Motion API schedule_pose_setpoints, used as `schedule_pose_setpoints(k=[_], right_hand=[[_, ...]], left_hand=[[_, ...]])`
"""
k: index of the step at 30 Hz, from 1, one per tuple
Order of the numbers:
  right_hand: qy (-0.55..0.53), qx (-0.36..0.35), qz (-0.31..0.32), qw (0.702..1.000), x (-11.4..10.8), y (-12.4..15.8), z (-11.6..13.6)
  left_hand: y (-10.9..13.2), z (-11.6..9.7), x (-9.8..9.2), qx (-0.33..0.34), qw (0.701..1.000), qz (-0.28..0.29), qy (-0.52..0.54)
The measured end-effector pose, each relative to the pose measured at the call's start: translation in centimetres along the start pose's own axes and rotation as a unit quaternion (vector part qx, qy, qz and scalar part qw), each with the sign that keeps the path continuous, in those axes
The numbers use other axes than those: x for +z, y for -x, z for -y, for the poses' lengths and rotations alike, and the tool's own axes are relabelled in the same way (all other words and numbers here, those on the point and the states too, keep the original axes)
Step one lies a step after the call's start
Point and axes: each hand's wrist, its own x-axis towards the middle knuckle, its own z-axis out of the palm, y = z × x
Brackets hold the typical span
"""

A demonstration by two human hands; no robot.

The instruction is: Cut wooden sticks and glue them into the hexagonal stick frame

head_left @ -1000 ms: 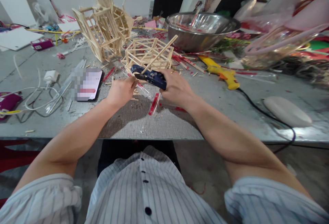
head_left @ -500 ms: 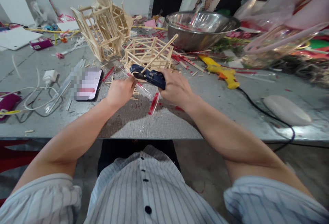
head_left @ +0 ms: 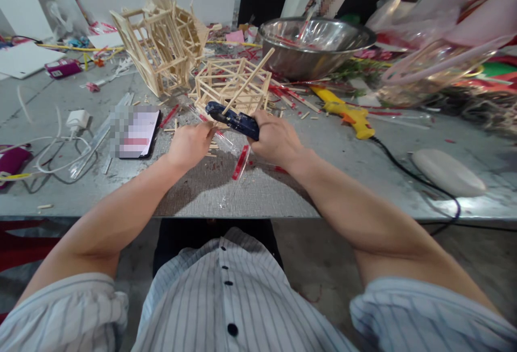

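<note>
My right hand is wrapped around a dark blue hand cutter, its jaw end pointing left toward my left hand. A thin wooden stick slants up and to the right from the cutter's jaw. My left hand is closed, thumb and fingertips pinched just below and left of the jaw. What those fingertips grip is mostly hidden; it may be the stick's lower end. Right behind the cutter lies a low frame of glued wooden sticks.
A taller wooden stick structure stands behind, left of a steel bowl. To the right lie a yellow glue gun with its black cord and a pale oval object. A phone and white charger lie left.
The stick and the cutter have tilted slightly, and the stick's upper end sits a little farther left. The cutter's dark lower blade shows less. Both hands stay in nearly the same place.
</note>
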Motion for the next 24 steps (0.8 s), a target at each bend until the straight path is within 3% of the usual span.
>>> schedule_pose_setpoints(k=[15,24], right_hand=[[0.034,0.037,0.061,0.997,-0.71,-0.09,0.44],[0.026,0.034,0.048,0.998,-0.07,-0.21,0.17]], left_hand=[[-0.08,-0.16,-0.26,-0.019,0.999,0.021,0.041],[-0.09,0.10,-0.04,-0.007,0.997,0.004,0.072]])
